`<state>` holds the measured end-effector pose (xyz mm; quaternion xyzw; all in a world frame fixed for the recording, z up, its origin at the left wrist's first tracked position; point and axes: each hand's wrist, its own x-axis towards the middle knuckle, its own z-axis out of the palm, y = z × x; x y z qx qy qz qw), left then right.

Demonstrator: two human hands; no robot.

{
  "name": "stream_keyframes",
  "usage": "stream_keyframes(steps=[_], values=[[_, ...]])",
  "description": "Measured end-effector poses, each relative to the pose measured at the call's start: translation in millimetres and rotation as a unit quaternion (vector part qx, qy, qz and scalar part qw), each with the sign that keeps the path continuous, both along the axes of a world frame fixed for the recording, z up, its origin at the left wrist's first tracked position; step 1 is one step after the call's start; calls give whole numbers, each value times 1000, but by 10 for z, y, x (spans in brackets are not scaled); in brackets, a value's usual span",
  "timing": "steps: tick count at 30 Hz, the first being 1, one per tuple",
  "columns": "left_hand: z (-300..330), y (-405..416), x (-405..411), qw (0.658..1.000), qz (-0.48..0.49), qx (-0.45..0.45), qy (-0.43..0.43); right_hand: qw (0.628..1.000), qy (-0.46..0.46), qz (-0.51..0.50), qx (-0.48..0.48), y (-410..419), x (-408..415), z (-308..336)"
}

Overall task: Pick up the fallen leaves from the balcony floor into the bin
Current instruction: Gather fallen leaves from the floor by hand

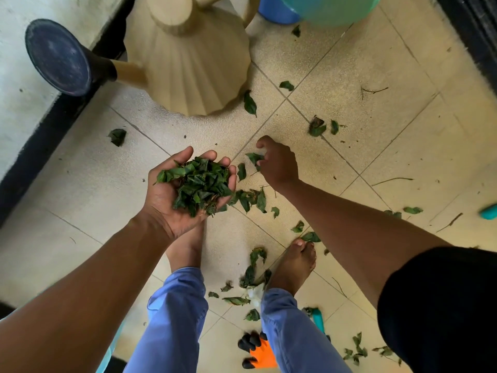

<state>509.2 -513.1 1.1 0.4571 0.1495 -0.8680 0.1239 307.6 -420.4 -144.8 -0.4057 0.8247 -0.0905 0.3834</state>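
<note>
Step in hand: gathering loose leaves off the balcony floor (80, 184), one pinch at a time, into the waiting palm.
Doing it well: low and close, pinching by the leaf blade, not the stem; carrying each pinch straight across to the cupped palm, a short trip, nothing shed on the way.
Next pick, as a judgement: the cluster of leaves (251, 199) just below and between the hands, nearest and thickest; then the single leaf (241, 171) beside the heap.
Left hand (177, 200): palm up, fingers curled into a shallow cup, wide open at the top, cradling a heaped pile of green leaves (200, 183); touching nothing else.
Left hand, caution: heap already brimming, edges hanging over the fingers; level and steady, probably near time for a trip to the bin.
Right hand (278, 164): knuckles up, fingers drawn together, nipping a small leaf (255, 158) at the fingertips, low over the floor; touching the tile or just clear of it, cannot tell.
Leaves left: plenty, scattered near the bare feet (294, 265), by the ribbed beige watering can (188, 68), and out to the right edge.
Bin: not clearly identified; blue and green tubs (309, 6) at the top edge, role uncertain.
Underfoot: orange-and-black glove (258, 351) lying unused by the trouser leg.
Progress, as a judgement: partway, a good handful gathered, much floor yet to clear.
</note>
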Motion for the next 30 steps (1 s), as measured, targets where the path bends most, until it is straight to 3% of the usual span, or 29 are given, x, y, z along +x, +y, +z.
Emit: stream_keyframes(steps=[10,14,20,23,26,30], values=[[32,2,66,1000,-11,0,-6,978,119,173,7,-129,-33,-13],[62,-9,37,1000,-13,-2,-7,977,103,187,9,-123,-50,45],[108,-31,9,1000,2,1,2,996,49,63,-41,-62,-281,358],[114,-30,2,1000,9,2,7,996,-54,-70,-18,-8,-457,582],[122,-17,4,1000,14,1,13,963,-181,-199,2,46,-594,792],[119,9,43,1000,16,0,14,880,-352,-318,-16,25,-580,971]])
